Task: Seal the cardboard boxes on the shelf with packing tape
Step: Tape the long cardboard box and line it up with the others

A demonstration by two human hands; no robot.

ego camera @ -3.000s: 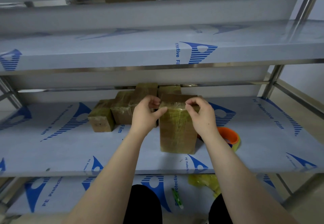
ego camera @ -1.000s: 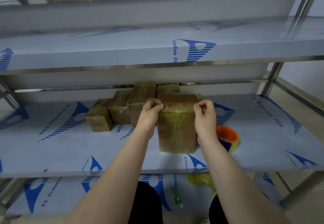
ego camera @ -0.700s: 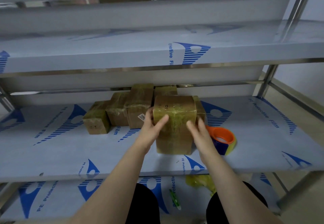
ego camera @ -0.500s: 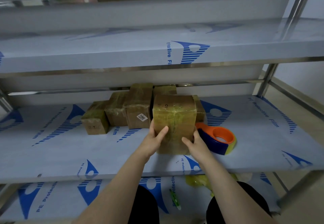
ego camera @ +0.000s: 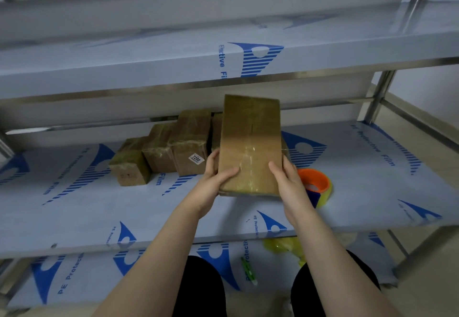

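Observation:
A tall cardboard box (ego camera: 250, 142) wrapped in shiny tape is tilted back over the middle shelf (ego camera: 74, 217), its broad face toward me. My left hand (ego camera: 213, 182) grips its lower left edge, thumb on the front face. My right hand (ego camera: 285, 180) grips its lower right edge the same way. An orange tape dispenser (ego camera: 315, 185) with a yellowish tape roll lies on the shelf just right of my right hand. Several taped boxes (ego camera: 173, 152) stand in a row behind and to the left; one carries a white label reading 7202 (ego camera: 196, 159).
An upper shelf (ego camera: 149, 63) covered in blue-printed protective film hangs close above the box. The lower shelf holds a yellow plastic bag (ego camera: 285, 247) and a green pen-like tool (ego camera: 248, 270). Steel uprights (ego camera: 377, 98) stand at the right.
Both hands slid from the box's top down to its lower sides, then tipped and lifted it so its broad face now points at me. The dispenser stayed put.

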